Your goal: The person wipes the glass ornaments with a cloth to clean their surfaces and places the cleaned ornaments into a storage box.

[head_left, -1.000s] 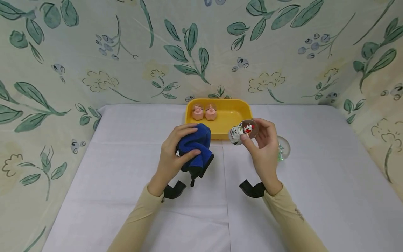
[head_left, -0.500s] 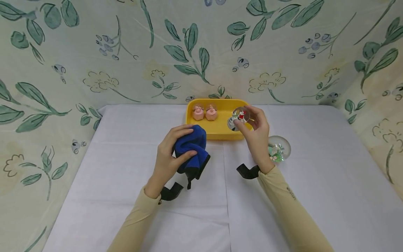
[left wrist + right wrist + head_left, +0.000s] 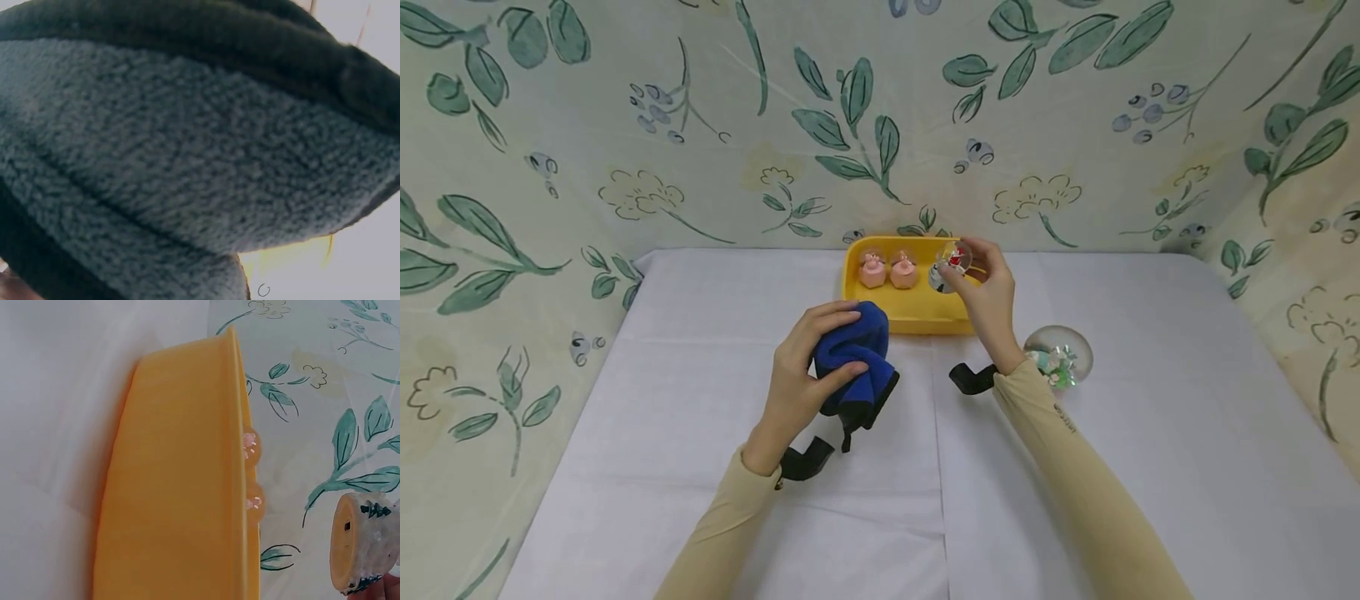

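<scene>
My left hand (image 3: 799,365) grips a bunched blue cloth (image 3: 854,346) with black edging, held in front of the yellow tray (image 3: 917,323). The same cloth (image 3: 194,144) fills most of the left wrist view. My right hand (image 3: 991,302) pinches a small snow globe (image 3: 943,278) over the right part of the tray. It has a red figure inside its clear ball. In the right wrist view the globe's white base (image 3: 369,544) shows dark tree shapes, and its underside stands above the tray's rim (image 3: 234,450).
Two pink-based globes (image 3: 872,271) stand side by side in the tray's left part. A larger clear globe with green glitter (image 3: 1063,354) lies on the white-covered table (image 3: 700,417), partly behind my right sleeve. A leaf-patterned cloth (image 3: 715,167) hangs behind the tray.
My right hand has carried the small snow globe left and away from me, from the tray's front right corner to over its inside. The left hand and cloth have shifted slightly left.
</scene>
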Available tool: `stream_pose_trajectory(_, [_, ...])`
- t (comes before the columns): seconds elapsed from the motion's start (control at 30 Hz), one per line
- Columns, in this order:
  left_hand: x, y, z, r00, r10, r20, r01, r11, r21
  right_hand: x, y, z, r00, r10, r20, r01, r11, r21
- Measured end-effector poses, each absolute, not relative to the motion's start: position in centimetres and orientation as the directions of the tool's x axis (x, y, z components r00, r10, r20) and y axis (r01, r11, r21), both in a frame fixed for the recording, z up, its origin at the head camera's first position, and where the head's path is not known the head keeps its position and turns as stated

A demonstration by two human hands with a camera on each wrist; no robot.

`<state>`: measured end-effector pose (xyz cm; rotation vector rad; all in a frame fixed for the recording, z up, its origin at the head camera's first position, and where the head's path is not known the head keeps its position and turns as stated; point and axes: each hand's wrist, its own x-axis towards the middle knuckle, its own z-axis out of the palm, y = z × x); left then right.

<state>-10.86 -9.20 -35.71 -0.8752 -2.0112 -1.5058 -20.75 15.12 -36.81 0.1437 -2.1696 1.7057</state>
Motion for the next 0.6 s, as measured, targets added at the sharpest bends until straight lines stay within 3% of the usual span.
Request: stream_pose_trajectory(0.6, [-10.7, -9.4, -35.9, -0.681, 0.221, 0.698, 0.732, 0.216, 0.646, -24.2, 14.6, -38.9, -0.959, 0.169, 0.227, -0.160, 0.340, -0.927])
